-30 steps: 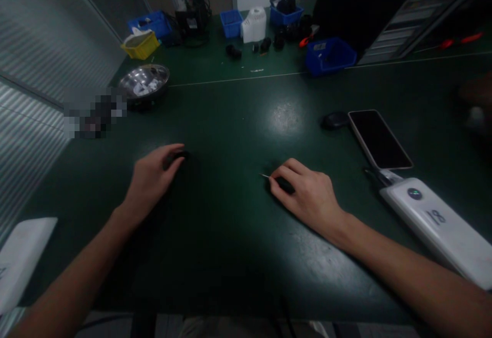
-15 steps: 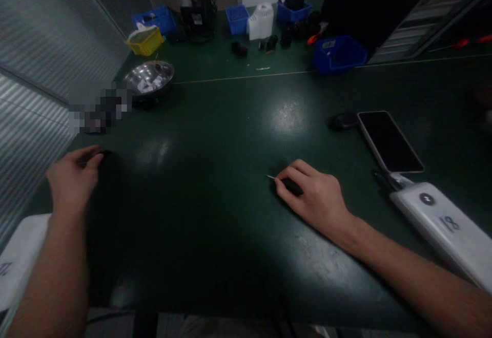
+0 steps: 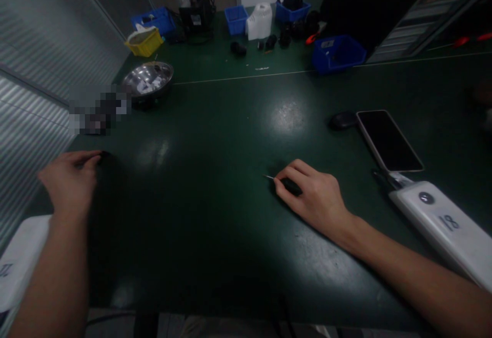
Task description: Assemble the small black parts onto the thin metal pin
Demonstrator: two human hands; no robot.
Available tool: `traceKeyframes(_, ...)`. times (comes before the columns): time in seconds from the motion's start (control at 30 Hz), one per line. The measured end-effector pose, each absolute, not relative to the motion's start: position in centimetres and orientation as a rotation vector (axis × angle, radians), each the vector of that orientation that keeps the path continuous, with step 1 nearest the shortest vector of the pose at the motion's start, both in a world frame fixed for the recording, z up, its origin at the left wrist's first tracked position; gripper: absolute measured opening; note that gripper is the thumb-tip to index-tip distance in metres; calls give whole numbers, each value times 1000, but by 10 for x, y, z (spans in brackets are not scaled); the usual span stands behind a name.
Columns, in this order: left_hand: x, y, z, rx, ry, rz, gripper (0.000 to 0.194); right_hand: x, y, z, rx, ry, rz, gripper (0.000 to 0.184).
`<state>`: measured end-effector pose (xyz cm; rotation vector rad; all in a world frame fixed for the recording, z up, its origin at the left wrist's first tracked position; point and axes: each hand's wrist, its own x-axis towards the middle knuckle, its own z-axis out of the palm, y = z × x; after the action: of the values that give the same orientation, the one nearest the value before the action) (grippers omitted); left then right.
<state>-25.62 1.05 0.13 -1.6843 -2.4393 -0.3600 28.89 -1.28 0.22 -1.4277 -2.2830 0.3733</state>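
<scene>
My right hand [image 3: 317,197] rests on the dark green table with its fingers wrapped round a small screwdriver [image 3: 291,186]. The screwdriver has a black handle, and its thin metal shaft points left past my fingertips. Over at the table's left side, my left hand [image 3: 71,180] pinches a small dark piece [image 3: 103,153] between thumb and fingers. Most of that piece is hidden by the fingers, so its kind does not show. A white device [image 3: 25,256] lies beside my left forearm.
A metal bowl [image 3: 149,78] with white bits stands back left, near a yellow bin [image 3: 145,43]. Right of my right hand lie a phone [image 3: 390,141], a black mouse-like object [image 3: 343,120] and a white power bank-like device [image 3: 446,225]. Blue bins [image 3: 338,56] line the back.
My left hand has shifted slightly to the left with the dark piece, its fingers straighter. My right hand and the screwdriver have hardly moved.
</scene>
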Motion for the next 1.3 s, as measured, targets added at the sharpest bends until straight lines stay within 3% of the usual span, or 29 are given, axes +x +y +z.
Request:
traceKeyframes(0.4,-243,9,11,-1579,-2458,-329,36,288,-13,4,-1435,-2297,379,22)
traceKeyframes(0.57,-201,10,20,-1632,-2488,-595,35,288,-13,5,-1456,-2302,390,22)
traceKeyframes(0.73,-78,-3,36,-2392,-2022,-921,22,287,-13,6,-1441,-2290,412,23)
traceKeyframes(0.9,21,-13,27,-3129,-1438,-982,8,287,-14,5,-1409,-2245,427,22)
traceKeyframes(1.07,38,-8,1,-3234,-1548,-1076,4,286,-15,7,-1305,-2261,477,21)
traceKeyframes(1.3,33,-9,-2,-3192,-1654,-1013,26,286,-15,8,-1219,-2314,501,20)
